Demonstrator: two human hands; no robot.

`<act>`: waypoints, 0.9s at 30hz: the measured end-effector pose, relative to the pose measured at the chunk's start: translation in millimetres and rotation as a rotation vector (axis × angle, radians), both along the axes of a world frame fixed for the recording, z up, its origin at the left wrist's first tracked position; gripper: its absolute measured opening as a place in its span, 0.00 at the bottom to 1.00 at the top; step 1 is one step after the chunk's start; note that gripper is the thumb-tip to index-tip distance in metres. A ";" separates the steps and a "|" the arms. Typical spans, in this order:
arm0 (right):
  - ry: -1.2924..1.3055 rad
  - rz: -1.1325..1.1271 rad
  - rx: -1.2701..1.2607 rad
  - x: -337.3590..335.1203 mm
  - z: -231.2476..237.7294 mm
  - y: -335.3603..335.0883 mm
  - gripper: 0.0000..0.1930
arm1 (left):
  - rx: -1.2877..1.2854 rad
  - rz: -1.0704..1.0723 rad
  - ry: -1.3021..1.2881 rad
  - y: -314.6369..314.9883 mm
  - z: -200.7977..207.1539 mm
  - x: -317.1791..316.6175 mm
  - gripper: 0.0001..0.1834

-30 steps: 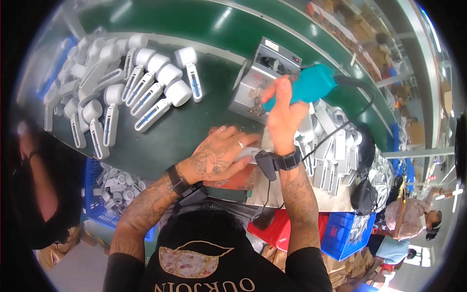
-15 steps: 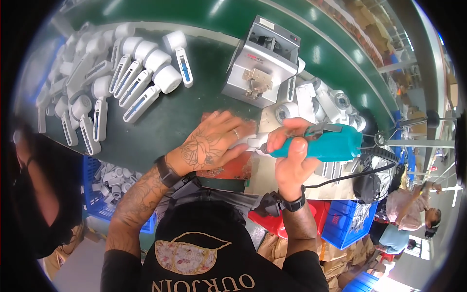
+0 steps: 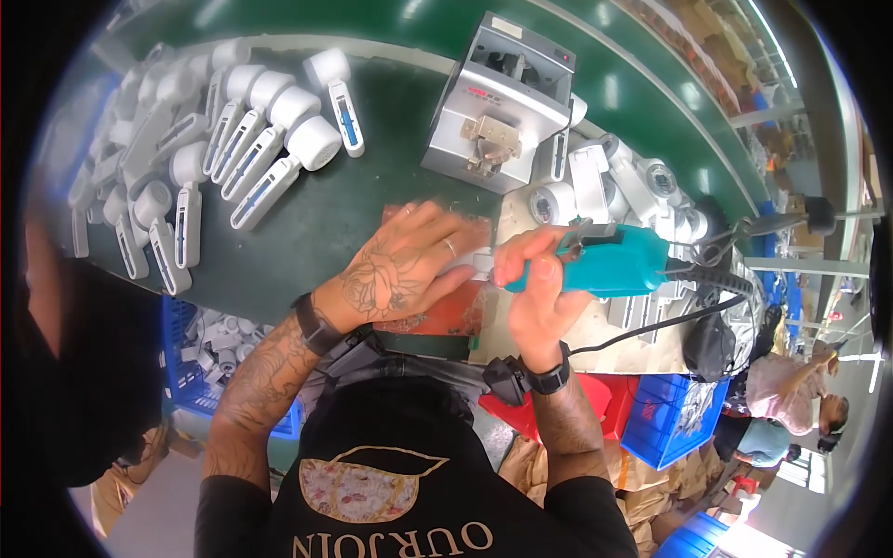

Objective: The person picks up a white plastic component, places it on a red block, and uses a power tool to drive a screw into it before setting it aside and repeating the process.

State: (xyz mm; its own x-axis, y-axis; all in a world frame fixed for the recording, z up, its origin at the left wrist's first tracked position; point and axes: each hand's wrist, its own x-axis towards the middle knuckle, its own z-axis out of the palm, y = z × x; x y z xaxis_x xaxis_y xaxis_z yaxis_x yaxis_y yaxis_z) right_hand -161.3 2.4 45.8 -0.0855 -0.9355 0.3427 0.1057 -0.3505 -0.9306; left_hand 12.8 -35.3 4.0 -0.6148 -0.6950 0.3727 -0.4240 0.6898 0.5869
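Observation:
A teal electric screwdriver (image 3: pixel 619 265) lies almost level in my right hand (image 3: pixel 538 312), whose fingers wrap round its front end. Its tip points left at a white plastic part (image 3: pixel 482 264). My left hand (image 3: pixel 395 270) curls over that part and grips it, hiding most of it. Both hands meet above a reddish work mat (image 3: pixel 446 322) at the front edge of the green bench (image 3: pixel 372 191). Where exactly the tip touches the part is hidden by my fingers.
A grey metal machine (image 3: pixel 446 153) stands beyond my hands. White round-headed units with long handles (image 3: pixel 265 192) crowd the left; more white units (image 3: pixel 588 177) lie right. Below the bench are a blue basket (image 3: pixel 177 372) and blue crate (image 3: pixel 646 446). A black cable (image 3: pixel 651 332) trails right.
My right hand and the screwdriver have shifted a little left, toward my left hand. Less of the white part shows between the hands now.

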 end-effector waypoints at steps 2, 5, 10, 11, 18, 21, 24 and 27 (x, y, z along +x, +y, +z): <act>0.006 0.012 0.006 0.9 0.6 -1.7 0.18 | -0.007 -0.007 0.001 -2.6 1.8 3.5 0.24; 0.068 -0.023 0.032 -9.2 -22.7 6.8 0.18 | -0.045 -0.023 0.019 0.4 1.0 5.6 0.24; -0.246 -0.213 0.089 -3.4 5.3 29.9 0.28 | -0.293 -0.112 0.183 22.9 12.0 13.9 0.18; -0.269 -0.234 0.017 2.7 21.3 37.3 0.29 | -0.354 -0.084 0.112 32.0 14.3 16.5 0.17; -0.190 -0.234 -0.086 -7.5 27.1 65.6 0.31 | 0.043 0.898 0.233 26.7 35.0 167.1 0.24; -0.145 -0.205 -0.052 -10.3 14.7 67.6 0.32 | -0.077 1.078 0.553 -4.0 39.4 259.4 0.22; -0.124 -0.218 -0.041 -4.6 13.4 66.5 0.31 | -0.199 1.312 0.304 -38.7 38.3 336.4 0.23; -0.113 -0.184 -0.035 -9.0 16.1 66.2 0.31 | -0.225 1.291 0.163 -85.4 26.1 370.6 0.25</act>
